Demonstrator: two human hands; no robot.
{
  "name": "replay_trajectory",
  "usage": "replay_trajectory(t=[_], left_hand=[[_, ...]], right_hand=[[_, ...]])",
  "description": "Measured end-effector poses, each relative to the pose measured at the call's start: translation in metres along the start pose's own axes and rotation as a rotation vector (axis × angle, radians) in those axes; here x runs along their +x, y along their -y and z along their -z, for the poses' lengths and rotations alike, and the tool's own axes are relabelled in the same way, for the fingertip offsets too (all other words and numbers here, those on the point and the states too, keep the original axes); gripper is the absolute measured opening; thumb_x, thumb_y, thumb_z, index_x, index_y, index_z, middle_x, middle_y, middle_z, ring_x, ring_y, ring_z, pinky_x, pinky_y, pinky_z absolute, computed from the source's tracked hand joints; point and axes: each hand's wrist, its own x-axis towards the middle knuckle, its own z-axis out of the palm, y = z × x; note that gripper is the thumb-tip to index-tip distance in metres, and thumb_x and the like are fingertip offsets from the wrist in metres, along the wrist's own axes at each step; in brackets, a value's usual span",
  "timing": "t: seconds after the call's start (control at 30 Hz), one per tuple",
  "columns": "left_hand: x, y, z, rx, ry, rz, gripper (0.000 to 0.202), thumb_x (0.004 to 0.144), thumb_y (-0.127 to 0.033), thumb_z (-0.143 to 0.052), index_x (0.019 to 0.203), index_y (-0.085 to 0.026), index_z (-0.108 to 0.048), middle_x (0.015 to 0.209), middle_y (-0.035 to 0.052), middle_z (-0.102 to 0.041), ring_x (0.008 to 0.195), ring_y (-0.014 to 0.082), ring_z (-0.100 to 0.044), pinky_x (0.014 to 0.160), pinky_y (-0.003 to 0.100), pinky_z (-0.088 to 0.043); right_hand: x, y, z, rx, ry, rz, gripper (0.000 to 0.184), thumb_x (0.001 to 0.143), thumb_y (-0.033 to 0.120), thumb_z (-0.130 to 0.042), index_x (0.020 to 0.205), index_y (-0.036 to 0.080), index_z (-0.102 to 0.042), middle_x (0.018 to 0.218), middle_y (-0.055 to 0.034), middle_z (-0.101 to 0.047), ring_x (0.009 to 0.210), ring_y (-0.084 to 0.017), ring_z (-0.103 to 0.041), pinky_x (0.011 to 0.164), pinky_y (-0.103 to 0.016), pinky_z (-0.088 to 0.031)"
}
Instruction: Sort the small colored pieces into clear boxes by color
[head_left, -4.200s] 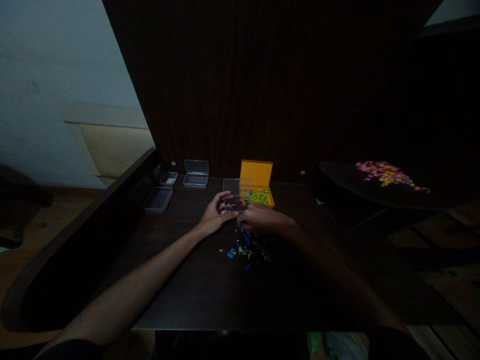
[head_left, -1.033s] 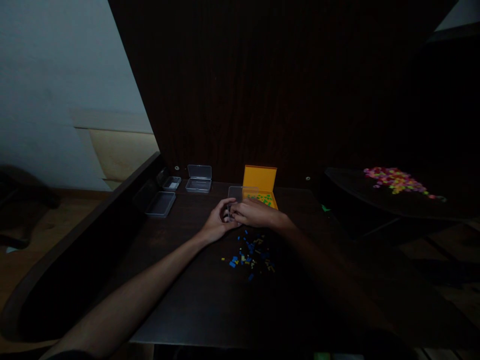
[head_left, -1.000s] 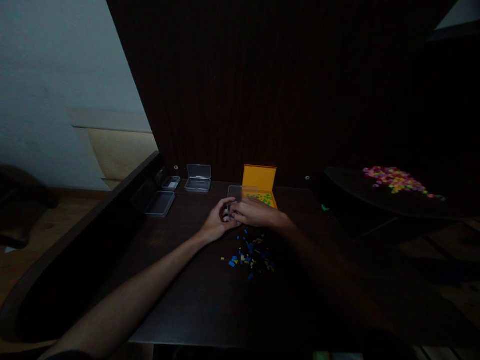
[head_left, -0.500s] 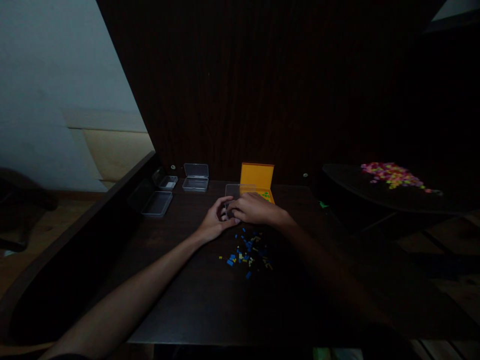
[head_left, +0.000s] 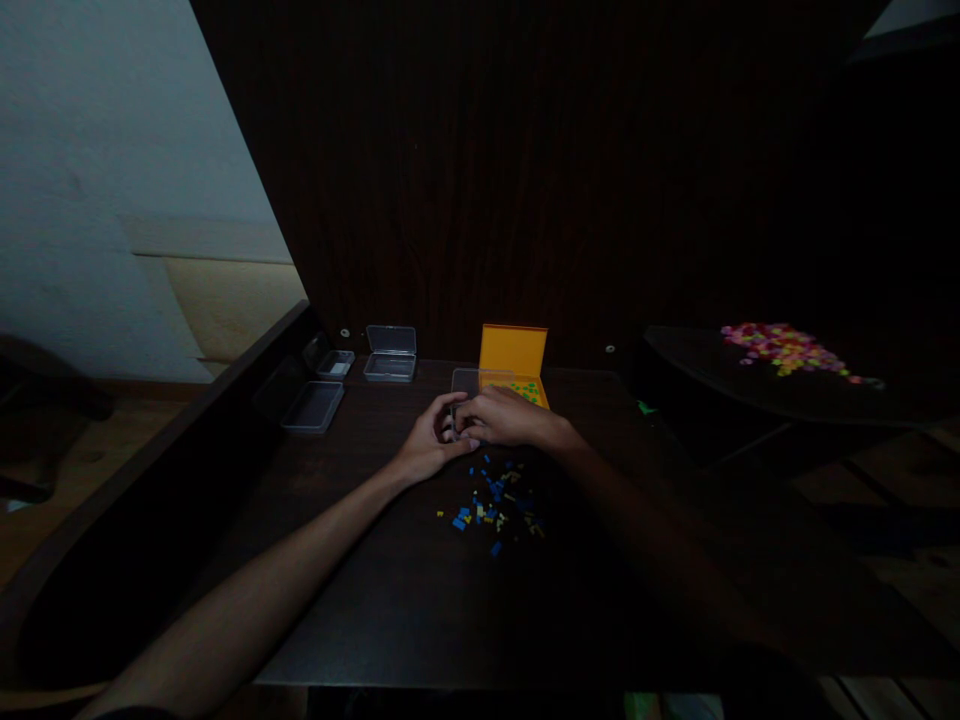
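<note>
My left hand [head_left: 433,440] curls around the near left side of a clear plastic box [head_left: 466,378], whose open lid shows behind the fingers. Over that box is my right hand [head_left: 504,415], with its fingers bent down and drawn together at the box's inside. What the right fingertips hold, if anything, is hidden. Just in front of both hands lies a loose pile of small blue, yellow and cream toy bricks [head_left: 481,511]. Behind the right hand an orange-yellow box [head_left: 514,349] stands with its lid up, and small green pieces [head_left: 531,390] lie in it.
At the back left are an open clear box [head_left: 390,369], a smaller clear case [head_left: 339,363] and a shallow clear box [head_left: 313,407]. A raised dark side board [head_left: 225,385] borders the left. Bright pink and yellow pieces [head_left: 787,350] are heaped on a dark surface at right.
My right hand has shifted slightly, and a little more of the green pieces shows behind it. My left hand keeps its place around the clear box.
</note>
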Motion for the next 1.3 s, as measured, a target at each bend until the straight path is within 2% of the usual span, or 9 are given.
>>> replay_trajectory(t=[0.13, 0.27, 0.67, 1.0, 1.13, 1.3], left_hand=[[0.0, 0.0, 0.0, 0.01, -0.006, 0.009, 0.074, 0.06, -0.023, -0.08, 0.124, -0.017, -0.044, 0.089, 0.0018, -0.062, 0.083, 0.0143, -0.061, 0.078, 0.028, -0.05], [0.0, 0.001, 0.0, -0.032, -0.003, 0.02, 0.075, 0.059, -0.021, -0.081, 0.123, -0.017, -0.043, 0.095, 0.0036, -0.062, 0.087, 0.0148, -0.061, 0.08, 0.029, -0.05], [-0.001, -0.003, -0.002, -0.03, -0.009, 0.014, 0.072, 0.059, -0.021, -0.08, 0.121, -0.018, -0.045, 0.091, 0.0018, -0.061, 0.084, 0.0129, -0.06, 0.079, 0.027, -0.049], [-0.001, -0.004, -0.002, -0.068, 0.001, 0.026, 0.072, 0.059, -0.018, -0.08, 0.122, -0.019, -0.044, 0.094, 0.0023, -0.061, 0.084, 0.0117, -0.06, 0.078, 0.025, -0.049], [-0.001, -0.002, -0.002, -0.054, -0.009, 0.024, 0.072, 0.059, -0.02, -0.08, 0.122, -0.019, -0.044, 0.098, 0.0035, -0.062, 0.087, 0.0141, -0.062, 0.079, 0.028, -0.05], [0.0, 0.0, 0.0, -0.062, -0.001, 0.02, 0.072, 0.059, -0.02, -0.08, 0.122, -0.019, -0.045, 0.108, 0.0067, -0.062, 0.098, 0.0182, -0.062, 0.085, 0.032, -0.051]], right_hand=[[0.0, 0.002, 0.001, -0.011, 0.007, -0.001, 0.019, 0.08, 0.017, -0.057, 0.094, 0.019, -0.069, 0.087, -0.0034, -0.07, 0.075, -0.014, -0.06, 0.06, -0.022, -0.034], [-0.001, 0.004, 0.004, -0.044, 0.025, -0.026, 0.019, 0.085, 0.021, -0.053, 0.095, 0.018, -0.068, 0.083, -0.0045, -0.069, 0.069, -0.014, -0.058, 0.058, -0.023, -0.032], [-0.001, 0.01, 0.003, -0.124, 0.046, -0.052, 0.024, 0.092, 0.026, -0.045, 0.1, 0.017, -0.065, 0.091, -0.0074, -0.068, 0.076, -0.016, -0.06, 0.061, -0.024, -0.033], [0.0, 0.009, 0.0, -0.157, 0.02, -0.033, 0.026, 0.092, 0.025, -0.045, 0.103, 0.019, -0.068, 0.094, -0.0073, -0.07, 0.078, -0.016, -0.062, 0.062, -0.024, -0.035], [-0.002, 0.01, 0.005, -0.162, -0.013, -0.04, 0.028, 0.091, 0.026, -0.045, 0.104, 0.021, -0.069, 0.092, -0.0069, -0.071, 0.076, -0.017, -0.063, 0.061, -0.025, -0.035], [-0.004, 0.011, 0.01, -0.111, -0.004, -0.002, 0.031, 0.084, 0.018, -0.049, 0.105, 0.026, -0.071, 0.094, -0.003, -0.072, 0.078, -0.016, -0.063, 0.064, -0.024, -0.036]])
